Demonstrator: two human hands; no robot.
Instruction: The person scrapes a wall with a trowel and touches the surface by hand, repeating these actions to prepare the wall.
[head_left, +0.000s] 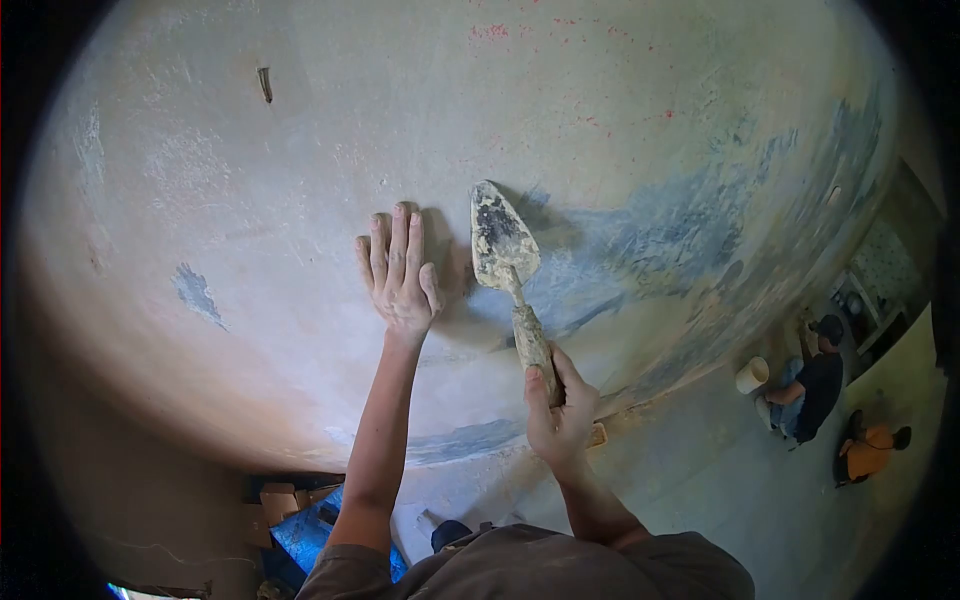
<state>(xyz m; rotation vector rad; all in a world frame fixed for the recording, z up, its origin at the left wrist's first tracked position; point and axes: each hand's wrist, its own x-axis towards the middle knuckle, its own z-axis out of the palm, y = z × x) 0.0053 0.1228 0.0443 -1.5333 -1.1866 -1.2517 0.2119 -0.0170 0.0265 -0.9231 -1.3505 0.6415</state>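
Observation:
My left hand (402,275) lies flat against the plastered wall (330,130), its fingers stretched upward and slightly apart. To its right, my right hand (560,405) grips the crusted handle of a pointed trowel (505,240). The trowel's blade points up and is coated with dried, pale material over dark metal; it is at the wall, though whether it touches cannot be told. Around and right of the blade runs a darker grey-blue patch (650,240) on the wall.
A small slot (264,84) marks the wall at upper left. At lower right, a person in dark clothes (820,390) crouches by a white bucket (752,375); another person wears orange (868,452). Blue sheeting (305,530) and cardboard boxes (283,500) lie at lower left.

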